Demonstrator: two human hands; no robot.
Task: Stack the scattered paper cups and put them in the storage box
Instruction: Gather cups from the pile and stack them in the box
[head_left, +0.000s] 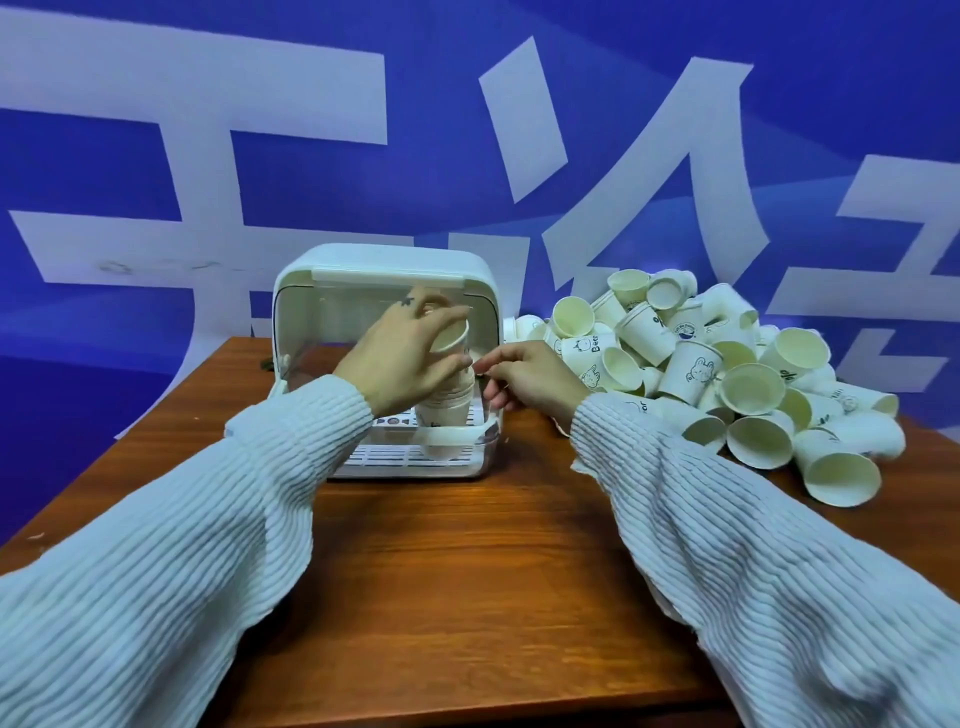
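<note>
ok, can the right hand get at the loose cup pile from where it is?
Probably yes. The right hand sits beside the storage box, holding nothing, and the pile of loose cups lies just to its right on the table with nothing between them. The left hand has its grip on the cup stack.

Partly legible "Bere" printed in dark letters on one paper cup (589, 347) in the pile; large white characters across the blue backdrop (779, 130), cropped and unreadable.

Wooden table (467, 571) with white storage box (384, 270) and loose paper-cup heap (727, 374).
</note>
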